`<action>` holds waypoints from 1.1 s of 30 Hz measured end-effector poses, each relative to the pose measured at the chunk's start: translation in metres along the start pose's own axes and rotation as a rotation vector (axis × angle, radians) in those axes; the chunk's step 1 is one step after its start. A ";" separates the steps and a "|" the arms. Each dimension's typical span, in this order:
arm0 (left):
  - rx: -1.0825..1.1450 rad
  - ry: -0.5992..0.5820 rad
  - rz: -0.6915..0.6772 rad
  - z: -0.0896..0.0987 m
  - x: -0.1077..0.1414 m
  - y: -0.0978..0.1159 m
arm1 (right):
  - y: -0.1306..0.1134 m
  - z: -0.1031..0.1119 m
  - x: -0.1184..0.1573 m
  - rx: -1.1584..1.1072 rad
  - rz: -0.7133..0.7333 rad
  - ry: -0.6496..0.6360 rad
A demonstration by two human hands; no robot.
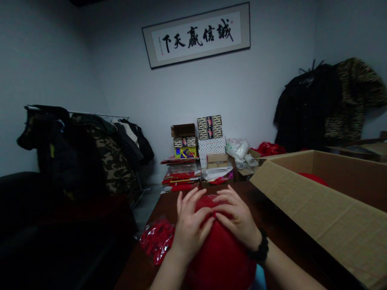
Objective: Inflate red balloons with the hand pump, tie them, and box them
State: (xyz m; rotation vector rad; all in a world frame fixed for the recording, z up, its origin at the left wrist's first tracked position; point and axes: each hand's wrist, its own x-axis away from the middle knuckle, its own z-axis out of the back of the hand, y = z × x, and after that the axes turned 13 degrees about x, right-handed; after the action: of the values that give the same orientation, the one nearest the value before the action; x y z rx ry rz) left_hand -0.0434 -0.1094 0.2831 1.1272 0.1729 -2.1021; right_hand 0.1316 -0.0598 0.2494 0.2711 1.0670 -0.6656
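In front of me on the dark brown table is a large, smooth, red round object (223,257); its exact kind does not show. At its top, my left hand (191,220) has thumb and index finger pinched together, its other fingers curved over the red surface. My right hand (238,219), with a black band at the wrist, pinches beside it, so the fingertips of both hands nearly meet. Whatever small part lies between the fingertips is hidden. A clear plastic bag of red pieces (157,239) lies left of my left hand. Something light blue (260,278) peeks out beneath the red object.
A large open cardboard box (317,213) stands at the right, with a red rounded thing (314,178) inside. Beyond the table are stacked boxes (210,141), red flat packs (181,175) and plastic bags (238,149). A clothes rack (102,149) stands left.
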 end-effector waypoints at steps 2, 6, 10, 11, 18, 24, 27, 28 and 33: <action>-0.006 0.002 -0.006 0.002 -0.001 0.001 | -0.001 0.002 -0.002 0.014 0.015 -0.012; 0.042 0.025 0.026 0.004 -0.001 -0.002 | -0.002 0.006 -0.004 0.022 0.026 -0.104; 0.041 0.021 0.019 0.003 0.000 -0.004 | -0.002 0.008 -0.004 0.023 0.062 -0.127; 0.027 0.017 0.011 0.002 0.000 -0.003 | -0.002 0.008 -0.004 0.028 0.068 -0.113; -0.069 0.019 0.037 0.001 -0.007 0.009 | 0.000 0.013 -0.009 0.158 0.223 0.023; -0.035 -0.003 0.033 -0.001 -0.018 0.013 | 0.006 0.025 -0.014 0.322 0.366 0.115; -0.021 0.003 0.011 -0.005 -0.022 0.015 | 0.011 0.035 -0.013 0.426 0.379 0.093; -0.026 0.009 -0.002 -0.006 -0.023 0.017 | 0.012 0.039 -0.013 0.474 0.361 0.067; -0.060 0.050 -0.091 -0.019 -0.029 0.023 | 0.026 0.064 -0.015 0.635 0.100 -0.089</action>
State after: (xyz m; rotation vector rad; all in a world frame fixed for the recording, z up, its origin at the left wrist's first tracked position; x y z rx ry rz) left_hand -0.0057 -0.1018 0.2987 1.1565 0.3152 -2.1348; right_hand 0.1886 -0.0669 0.2897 0.8290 0.7270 -0.9056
